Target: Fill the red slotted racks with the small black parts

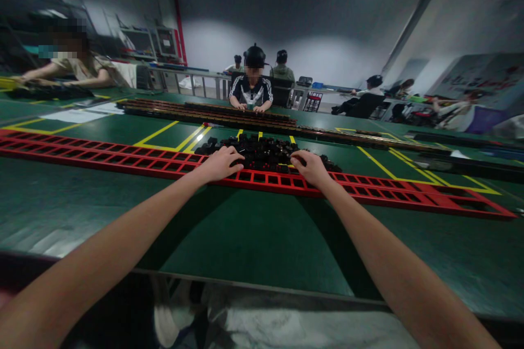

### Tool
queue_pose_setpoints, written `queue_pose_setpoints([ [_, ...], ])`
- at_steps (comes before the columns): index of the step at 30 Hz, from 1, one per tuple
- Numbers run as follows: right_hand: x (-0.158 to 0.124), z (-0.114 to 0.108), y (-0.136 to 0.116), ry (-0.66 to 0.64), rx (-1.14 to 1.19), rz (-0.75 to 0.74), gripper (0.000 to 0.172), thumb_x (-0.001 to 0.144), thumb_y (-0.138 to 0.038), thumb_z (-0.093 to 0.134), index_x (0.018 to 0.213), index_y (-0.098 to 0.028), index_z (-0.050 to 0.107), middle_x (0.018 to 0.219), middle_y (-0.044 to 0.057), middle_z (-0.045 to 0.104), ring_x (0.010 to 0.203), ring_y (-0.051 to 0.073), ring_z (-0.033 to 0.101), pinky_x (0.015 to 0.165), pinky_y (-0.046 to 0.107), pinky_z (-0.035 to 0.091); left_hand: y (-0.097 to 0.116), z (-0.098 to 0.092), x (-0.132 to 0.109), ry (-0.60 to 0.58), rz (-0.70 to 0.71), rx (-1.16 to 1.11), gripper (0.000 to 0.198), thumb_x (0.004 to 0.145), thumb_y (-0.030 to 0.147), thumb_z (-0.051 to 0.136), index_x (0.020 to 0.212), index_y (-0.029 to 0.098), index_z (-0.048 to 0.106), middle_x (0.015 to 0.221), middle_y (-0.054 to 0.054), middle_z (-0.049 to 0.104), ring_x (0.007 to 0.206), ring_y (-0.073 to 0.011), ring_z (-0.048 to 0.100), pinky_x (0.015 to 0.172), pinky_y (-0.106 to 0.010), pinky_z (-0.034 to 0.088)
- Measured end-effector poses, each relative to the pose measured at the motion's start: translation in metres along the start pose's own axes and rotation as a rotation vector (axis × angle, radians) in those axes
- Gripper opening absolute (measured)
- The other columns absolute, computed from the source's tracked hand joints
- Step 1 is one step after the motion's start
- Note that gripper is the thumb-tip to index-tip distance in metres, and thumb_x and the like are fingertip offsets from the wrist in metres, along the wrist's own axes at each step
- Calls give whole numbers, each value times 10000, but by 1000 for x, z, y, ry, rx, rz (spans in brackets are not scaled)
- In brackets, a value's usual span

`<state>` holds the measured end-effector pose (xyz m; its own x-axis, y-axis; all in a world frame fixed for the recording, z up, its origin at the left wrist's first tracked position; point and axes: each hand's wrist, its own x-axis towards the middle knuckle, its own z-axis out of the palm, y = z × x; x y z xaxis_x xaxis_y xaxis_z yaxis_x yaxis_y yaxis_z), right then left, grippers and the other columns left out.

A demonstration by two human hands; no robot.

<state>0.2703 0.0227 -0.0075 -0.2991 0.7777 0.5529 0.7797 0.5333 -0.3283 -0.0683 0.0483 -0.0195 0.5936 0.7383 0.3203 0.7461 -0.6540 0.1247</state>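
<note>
A long red frame (262, 187) with rows of rectangular openings lies across the green table in front of me. Behind its middle is a heap of small black parts (262, 148), some with red bits; their exact kind is too small to tell. My left hand (221, 164) rests over the frame at the heap's left side, fingers curved and thumb apart from them, with nothing visible in it. At the heap's right side, my right hand (313, 168) has thumb and fingertips pinched together just above the frame. Whatever is in that pinch is too small to make out.
Yellow tape lines (158, 133) mark the green table (254, 240). Long dark strips (213, 114) lie stacked beyond the heap, near white papers (82, 113). A person (251, 87) sits opposite, and another person (82, 65) works at the left. Dark bars lie at the right.
</note>
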Motion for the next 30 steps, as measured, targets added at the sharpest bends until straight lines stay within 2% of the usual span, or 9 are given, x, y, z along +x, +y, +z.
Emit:
queue_pose_setpoints([
  [2, 0, 0, 1, -33, 13, -50, 256, 924, -314, 476, 1011, -205, 690, 1028, 85, 686, 969, 241, 635, 909, 387, 483, 1, -1, 0, -3, 0, 0, 416, 980, 452, 469, 1272, 216, 649, 1215, -109, 580, 1096, -263, 532, 999, -428, 424],
  [7, 1, 0, 5, -61, 35, -78, 397, 825, -157, 441, 1154, -185, 662, 1101, 107, 606, 1061, 259, 584, 981, 426, 461, 3, -3, -1, -7, -4, -6, 438, 981, 440, 473, 1287, 180, 646, 1216, -121, 575, 1107, -278, 528, 1006, -438, 417],
  [13, 1, 2, 4, -40, 46, -72, 320, 905, -237, 443, 1138, -198, 658, 1071, 100, 577, 1041, 252, 572, 994, 435, 449, 3, -3, -1, -8, -3, -13, 430, 979, 448, 476, 1276, 190, 651, 1208, -117, 579, 1096, -273, 533, 1003, -433, 420],
  [17, 0, 2, 5, -44, 34, -92, 305, 903, -262, 481, 1137, -181, 658, 1058, 104, 592, 999, 250, 589, 951, 425, 467, 2, -1, 0, 4, -7, -8, 421, 977, 472, 476, 1270, 228, 654, 1211, -102, 580, 1097, -266, 534, 1004, -422, 420],
  [24, -2, 2, 3, -32, 16, -101, 261, 870, -297, 584, 1088, -189, 677, 1031, 89, 606, 943, 242, 606, 884, 402, 488, 1, -1, 0, -11, 2, -3, 428, 978, 447, 475, 1277, 195, 649, 1216, -116, 578, 1111, -268, 531, 1011, -421, 412],
  [30, -1, 1, 2, -58, 6, -85, 235, 905, -302, 536, 1051, -190, 682, 1012, 91, 615, 917, 237, 611, 868, 387, 478, 0, 0, 0, 9, 8, 6, 404, 979, 447, 480, 1262, 221, 657, 1195, -103, 585, 1091, -256, 534, 1007, -415, 421],
])
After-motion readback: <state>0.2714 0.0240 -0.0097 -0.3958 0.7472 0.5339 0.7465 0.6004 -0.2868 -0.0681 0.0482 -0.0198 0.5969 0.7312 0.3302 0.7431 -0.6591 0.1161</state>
